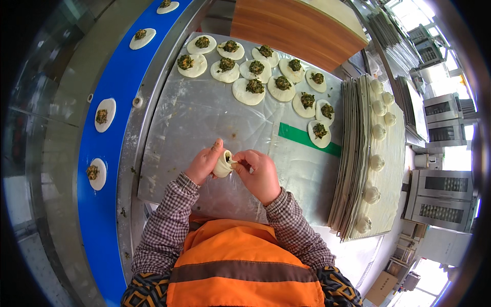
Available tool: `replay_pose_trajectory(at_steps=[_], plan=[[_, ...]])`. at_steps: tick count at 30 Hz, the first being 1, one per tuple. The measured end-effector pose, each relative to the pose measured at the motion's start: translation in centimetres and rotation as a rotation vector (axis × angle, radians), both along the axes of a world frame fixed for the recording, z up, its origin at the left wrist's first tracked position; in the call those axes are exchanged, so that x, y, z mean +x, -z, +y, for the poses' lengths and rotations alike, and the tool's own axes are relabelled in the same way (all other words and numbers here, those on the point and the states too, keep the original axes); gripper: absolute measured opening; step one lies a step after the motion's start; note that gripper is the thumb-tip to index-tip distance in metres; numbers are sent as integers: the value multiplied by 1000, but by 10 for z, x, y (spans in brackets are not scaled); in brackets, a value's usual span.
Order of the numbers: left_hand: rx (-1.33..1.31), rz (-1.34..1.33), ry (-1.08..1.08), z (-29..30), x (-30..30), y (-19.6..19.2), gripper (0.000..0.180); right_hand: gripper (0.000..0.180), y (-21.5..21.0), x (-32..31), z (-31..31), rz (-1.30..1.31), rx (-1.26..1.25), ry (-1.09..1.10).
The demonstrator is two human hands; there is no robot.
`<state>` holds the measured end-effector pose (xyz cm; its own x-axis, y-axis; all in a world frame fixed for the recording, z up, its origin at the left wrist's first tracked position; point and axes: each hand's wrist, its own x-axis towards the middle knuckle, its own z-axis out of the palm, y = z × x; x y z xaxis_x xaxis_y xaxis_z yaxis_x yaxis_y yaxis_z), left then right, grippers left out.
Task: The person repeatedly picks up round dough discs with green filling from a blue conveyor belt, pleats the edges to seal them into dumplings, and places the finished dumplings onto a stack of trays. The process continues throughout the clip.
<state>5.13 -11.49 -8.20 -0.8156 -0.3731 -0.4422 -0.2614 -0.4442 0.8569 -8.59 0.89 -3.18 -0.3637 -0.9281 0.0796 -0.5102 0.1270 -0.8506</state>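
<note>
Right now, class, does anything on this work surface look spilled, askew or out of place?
Nothing stands out. Both hands, left hand and right hand, pinch one dumpling; filled wrappers lie in tidy rows, closed buns line the tray stack. Only faint flour smears mark the steel table.

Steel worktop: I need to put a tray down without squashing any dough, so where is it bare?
The worktop is bare between the hands and the filled dough rounds, from its left edge to the green strip. The far edge is crowded with rounds. The tray stack on the right carries shaped buns. Left hand and right hand hold a dumpling.
</note>
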Motion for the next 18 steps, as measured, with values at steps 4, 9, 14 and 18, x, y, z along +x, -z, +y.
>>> replay_pose_trajectory(at_steps=[4, 9, 14, 18], plan=[[97, -15, 142, -10, 2, -10, 66, 15, 2, 4, 2, -526, 53, 77], [-256, 120, -104, 8, 0, -16, 67, 16, -2, 0, 3, -86, 71, 15], [-184, 120, -125, 5, 1, -17, 55, 15, -3, 4, 0, -334, -28, 44], [-195, 182, -49, 4, 6, -25, 53, 17, -4, 5, 0, -713, 51, 137]])
